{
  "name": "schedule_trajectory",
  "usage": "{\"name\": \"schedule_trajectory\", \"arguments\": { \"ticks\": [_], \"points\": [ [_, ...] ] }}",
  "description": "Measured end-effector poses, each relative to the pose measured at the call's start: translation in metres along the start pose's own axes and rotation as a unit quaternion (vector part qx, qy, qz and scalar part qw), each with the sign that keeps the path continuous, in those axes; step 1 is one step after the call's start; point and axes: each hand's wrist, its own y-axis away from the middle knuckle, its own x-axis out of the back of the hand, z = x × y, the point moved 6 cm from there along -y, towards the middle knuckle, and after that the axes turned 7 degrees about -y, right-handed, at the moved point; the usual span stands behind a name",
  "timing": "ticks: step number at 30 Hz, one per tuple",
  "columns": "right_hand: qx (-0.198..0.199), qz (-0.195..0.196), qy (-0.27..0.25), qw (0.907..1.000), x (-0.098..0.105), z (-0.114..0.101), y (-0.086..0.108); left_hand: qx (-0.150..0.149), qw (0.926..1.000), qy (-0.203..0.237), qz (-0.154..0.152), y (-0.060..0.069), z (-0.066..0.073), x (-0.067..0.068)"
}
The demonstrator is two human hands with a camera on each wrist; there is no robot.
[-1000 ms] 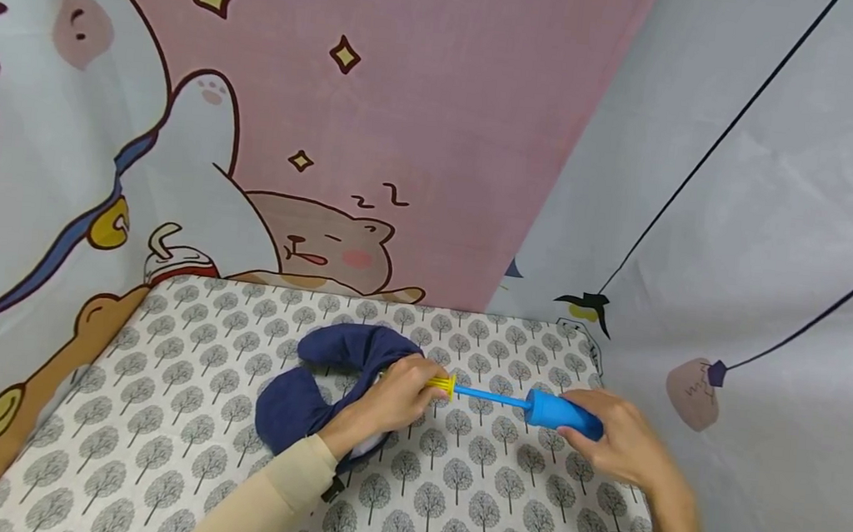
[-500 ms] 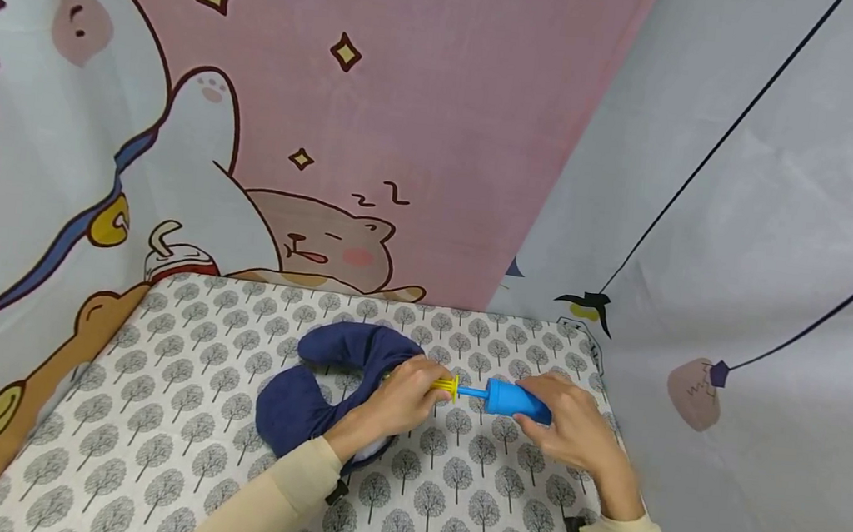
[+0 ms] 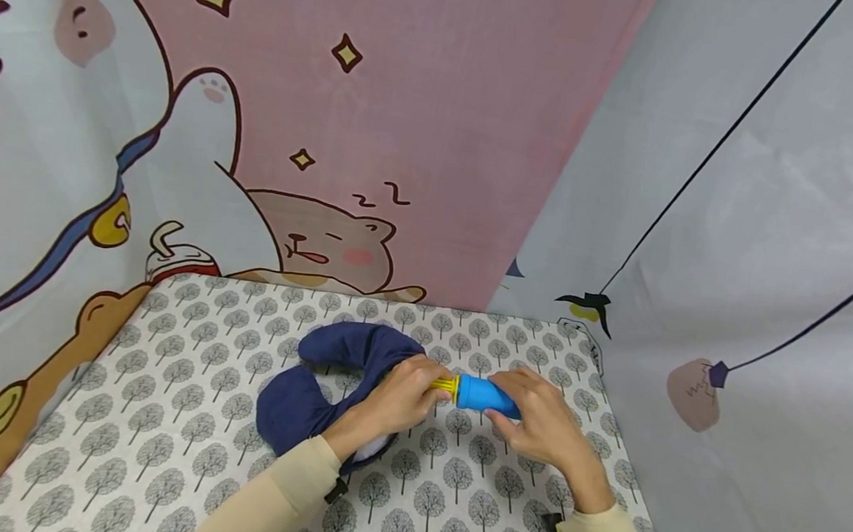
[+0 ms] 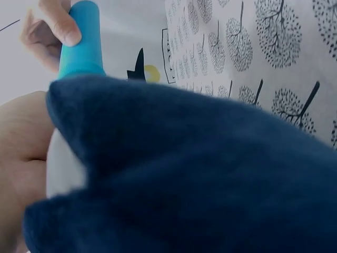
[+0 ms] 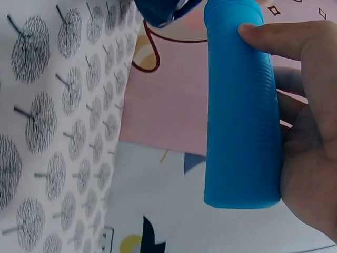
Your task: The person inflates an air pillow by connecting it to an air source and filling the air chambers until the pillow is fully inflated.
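A blue hand pump (image 3: 473, 392) with a yellow end lies between both hands above the table. My left hand (image 3: 405, 394) grips the yellow end beside the navy neck pillow (image 3: 287, 410); the fingertips there are partly hidden. My right hand (image 3: 539, 413) is wrapped around the blue barrel, its thumb along the side in the right wrist view. The barrel's rim meets the yellow flange, with no rod showing between them. In the left wrist view, white inner material (image 4: 63, 166) shows at an opening in the pillow's navy cover. Where pump and pillow meet is covered.
A white cloth with grey tree prints (image 3: 199, 390) covers the table. Printed fabric walls stand close around it: a pink one (image 3: 444, 134) at the back and a pale grey one (image 3: 756, 284) on the right.
My right hand has moved left with the blue barrel, sliding it over the thin blue rod up to the yellow flange. My left hand and the pillow have barely moved.
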Motion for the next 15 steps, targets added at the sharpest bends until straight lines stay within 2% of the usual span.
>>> {"name": "schedule_trajectory", "arguments": {
  "ticks": [7,15],
  "points": [
    [-0.027,0.003,0.005,0.9996,0.024,0.016,0.018,-0.013,0.9998,0.01,0.008,-0.003,-0.001,0.006],
    [-0.068,-0.001,0.011,0.9976,0.057,0.038,0.045,-0.006,0.9999,0.012,0.006,-0.003,-0.002,0.007]
  ]
}}
